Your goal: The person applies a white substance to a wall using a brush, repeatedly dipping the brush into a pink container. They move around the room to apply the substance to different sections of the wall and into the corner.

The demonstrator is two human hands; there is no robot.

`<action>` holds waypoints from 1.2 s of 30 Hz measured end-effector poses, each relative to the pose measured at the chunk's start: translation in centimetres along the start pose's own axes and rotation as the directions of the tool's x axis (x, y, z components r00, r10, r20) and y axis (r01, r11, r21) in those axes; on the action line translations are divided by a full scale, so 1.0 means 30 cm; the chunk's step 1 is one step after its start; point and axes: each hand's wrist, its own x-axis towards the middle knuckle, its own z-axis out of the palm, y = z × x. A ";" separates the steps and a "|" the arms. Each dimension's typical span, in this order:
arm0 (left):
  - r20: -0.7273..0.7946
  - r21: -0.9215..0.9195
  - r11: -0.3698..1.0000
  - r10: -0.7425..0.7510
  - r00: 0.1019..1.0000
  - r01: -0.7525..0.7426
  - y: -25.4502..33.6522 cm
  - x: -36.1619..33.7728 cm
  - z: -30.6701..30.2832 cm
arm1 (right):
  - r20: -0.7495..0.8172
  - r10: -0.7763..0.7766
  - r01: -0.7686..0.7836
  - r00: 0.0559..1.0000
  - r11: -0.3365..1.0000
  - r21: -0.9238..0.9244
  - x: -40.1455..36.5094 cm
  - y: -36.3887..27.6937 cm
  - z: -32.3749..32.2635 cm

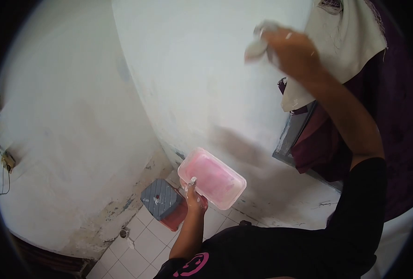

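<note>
My left hand (195, 199) grips the near edge of a clear plastic tub (213, 178) holding pink paint or paste, held low in front of me. My right hand (291, 51) is raised against the white wall (201, 69), closed around a crumpled white rag or sponge (261, 41) that presses on the wall surface. The rag is blurred with motion.
A grey-topped red stool (161, 201) stands on the white tiled floor (143, 244) at the wall corner. A white cloth (350, 42) and dark purple curtain (392, 107) hang over a window frame (292, 135) at right. Wires (4, 160) dangle on the left wall.
</note>
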 end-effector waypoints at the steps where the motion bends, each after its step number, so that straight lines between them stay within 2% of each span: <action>1: 0.032 0.004 0.999 0.041 0.999 -0.041 0.008 -0.005 0.024 | 0.152 -0.081 0.085 0.985 0.996 -0.019 -0.041 -0.034 0.033; 2: 0.063 0.006 0.996 0.084 0.995 -0.084 0.006 -0.005 0.040 | 0.217 -0.207 0.216 0.954 0.976 -0.018 -0.113 -0.050 0.123; 3: 0.052 0.003 0.997 0.083 0.995 -0.083 -0.003 -0.001 0.041 | 0.343 -0.301 0.277 0.890 0.954 0.118 -0.167 -0.081 0.140; 4: 0.034 -0.043 0.997 0.063 0.997 -0.061 -0.012 0.003 0.037 | 0.247 -0.419 0.413 0.874 0.908 0.078 -0.212 -0.114 0.152; 5: 0.015 -0.091 0.995 0.043 0.999 -0.041 -0.018 -0.001 0.028 | 0.353 -0.443 0.392 0.824 0.896 0.209 -0.239 -0.140 0.155; 6: 0.005 -0.094 0.995 0.046 0.999 -0.046 -0.022 -0.008 0.020 | 0.350 -0.453 0.399 0.820 0.891 0.218 -0.250 -0.160 0.154; 8: 0.032 -0.076 0.995 0.067 0.997 -0.064 -0.029 -0.004 0.024 | 0.478 -0.440 0.294 0.760 0.889 0.351 -0.237 -0.178 0.165; 9: 0.028 -0.080 0.994 0.081 0.996 -0.078 -0.030 -0.008 0.030 | 0.432 -0.412 0.254 0.802 0.890 0.379 -0.219 -0.163 0.171; 10: 0.030 -0.079 0.994 0.084 0.996 -0.082 -0.030 -0.012 0.030 | 0.422 -0.419 0.261 0.804 0.887 0.382 -0.185 -0.137 0.183; 12: 0.024 -0.067 0.994 0.093 0.995 -0.091 -0.018 -0.012 0.044 | 0.303 -0.206 0.095 0.931 0.934 0.344 -0.085 -0.059 0.196; 14: -0.006 0.001 0.996 0.093 0.996 -0.093 -0.003 -0.027 0.057 | 0.100 -0.043 0.006 0.994 0.937 0.349 0.024 0.037 0.165; 16: -0.018 0.004 0.996 0.086 0.996 -0.086 -0.001 -0.030 0.052 | -0.197 0.018 0.034 0.980 0.965 0.259 0.090 0.107 0.146; 17: -0.020 -0.006 0.997 0.073 0.997 -0.073 -0.002 -0.029 0.050 | -0.199 0.027 0.027 0.980 0.965 0.262 0.080 0.110 0.151; 19: 0.008 0.000 0.996 0.084 0.996 -0.084 0.001 -0.031 0.055 | -0.334 -0.011 0.085 0.943 0.975 0.207 0.071 0.112 0.143; 20: 0.032 -0.002 0.995 0.098 0.995 -0.098 0.004 -0.032 0.062 | -0.164 -0.022 0.057 0.986 0.976 0.208 0.037 0.085 0.126; 22: 0.026 0.002 0.994 0.113 0.993 -0.114 0.007 -0.039 0.075 | -0.158 -0.173 0.201 0.972 0.963 0.182 -0.034 0.034 0.210; 24: 0.010 0.007 0.992 0.124 0.992 -0.124 0.010 -0.044 0.087 | 0.166 -0.241 0.214 0.956 0.963 0.165 -0.120 -0.044 0.253; 26: 0.007 -0.011 0.994 0.111 0.994 -0.111 0.014 -0.048 0.097 | 0.249 -0.392 0.298 0.885 0.891 0.343 -0.171 -0.093 0.335; 27: 0.002 -0.011 0.994 0.109 0.994 -0.109 0.012 -0.058 0.100 | 0.251 -0.395 0.298 0.884 0.889 0.348 -0.180 -0.107 0.343; 29: -0.009 0.002 0.995 0.100 0.995 -0.100 0.014 -0.056 0.097 | 0.459 -0.380 0.180 0.803 0.889 0.421 -0.176 -0.136 0.368; 31: -0.030 0.028 0.993 0.112 0.993 -0.111 0.011 -0.059 0.092 | 0.351 -0.276 0.092 0.895 0.883 0.460 -0.131 -0.081 0.446; 32: -0.047 0.048 0.992 0.122 0.991 -0.120 0.010 -0.058 0.086 | 0.341 -0.168 -0.002 0.925 0.894 0.447 -0.082 -0.040 0.459; 33: -0.049 0.056 0.991 0.126 0.991 -0.123 0.005 -0.053 0.075 | 0.354 -0.074 -0.127 0.932 0.849 0.513 -0.018 0.017 0.436; 34: -0.069 0.102 0.985 0.145 0.987 -0.138 -0.008 -0.052 0.050 | 0.193 0.027 -0.120 0.981 0.865 0.488 0.009 0.074 0.527; 36: -0.086 0.139 0.977 0.174 0.981 -0.161 -0.026 -0.041 0.047 | 0.137 0.172 -0.214 0.975 0.889 0.404 0.083 0.145 0.463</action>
